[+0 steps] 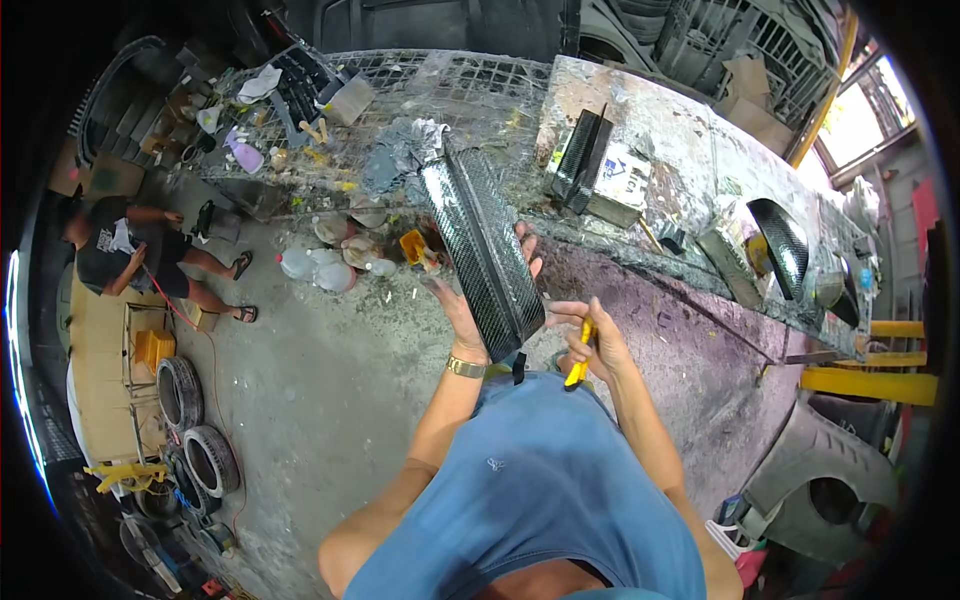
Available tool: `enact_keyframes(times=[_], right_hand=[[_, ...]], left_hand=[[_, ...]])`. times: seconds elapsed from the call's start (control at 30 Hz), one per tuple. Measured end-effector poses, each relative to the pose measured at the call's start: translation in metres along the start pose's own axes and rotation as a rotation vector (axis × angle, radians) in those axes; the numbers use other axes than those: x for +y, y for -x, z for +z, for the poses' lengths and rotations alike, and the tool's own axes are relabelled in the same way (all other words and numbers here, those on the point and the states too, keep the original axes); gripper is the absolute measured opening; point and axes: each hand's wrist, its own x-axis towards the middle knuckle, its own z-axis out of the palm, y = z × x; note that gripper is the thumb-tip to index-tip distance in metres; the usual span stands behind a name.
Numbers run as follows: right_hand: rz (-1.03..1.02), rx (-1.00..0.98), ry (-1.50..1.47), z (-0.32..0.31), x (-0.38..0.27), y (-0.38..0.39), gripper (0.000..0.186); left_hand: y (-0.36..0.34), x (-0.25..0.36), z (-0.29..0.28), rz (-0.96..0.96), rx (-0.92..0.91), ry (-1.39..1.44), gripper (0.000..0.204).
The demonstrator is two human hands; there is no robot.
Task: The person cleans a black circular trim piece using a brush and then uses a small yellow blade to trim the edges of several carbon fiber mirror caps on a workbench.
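Here: a person stands at a paint-spattered workbench [680, 150].
Left hand [470, 310]: wrapped around the underside of a long carbon-weave panel [480, 240], fingers curled over its right edge.
Panel axis: runs from far-left down to near-right, its near end just left of the right hand.
Right hand [592, 340]: closed on a yellow-handled cutter [580, 358], touching the panel's near end; the nearer hand to that edge.
Far right: another dark weave part [785, 240] on the bench.
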Motion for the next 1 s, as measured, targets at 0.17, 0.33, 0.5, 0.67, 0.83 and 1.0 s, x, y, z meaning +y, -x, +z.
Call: enact_keyframes(times=[0.17, 0.33, 0.5, 0.67, 0.83, 1.0], right_hand=[[0.044, -0.168, -0.187, 0.014, 0.013, -0.008, 0.06], [0.037, -0.114, -0.304, 0.021, 0.023, -0.011, 0.05], [0.026, 0.018, -0.282, 0.032, 0.02, -0.006, 0.036], [-0.035, -0.006, -0.184, 0.038, 0.016, -0.009, 0.039], [-0.06, 0.048, -0.075, 0.031, 0.014, -0.014, 0.043], [-0.07, 0.062, -0.085, 0.023, 0.009, -0.015, 0.045]], left_hand=[[-0.001, 0.0, 0.004, 0.049, -0.015, 0.007, 0.123], [0.005, -0.004, 0.004, 0.042, -0.02, 0.035, 0.124], [0.003, -0.003, 0.0, 0.041, -0.033, 0.079, 0.121], [-0.003, -0.001, 0.006, 0.025, -0.062, 0.141, 0.115], [-0.011, 0.009, 0.003, -0.022, -0.087, 0.118, 0.114], [-0.021, 0.021, 0.008, 0.044, -0.068, 0.239, 0.107]])
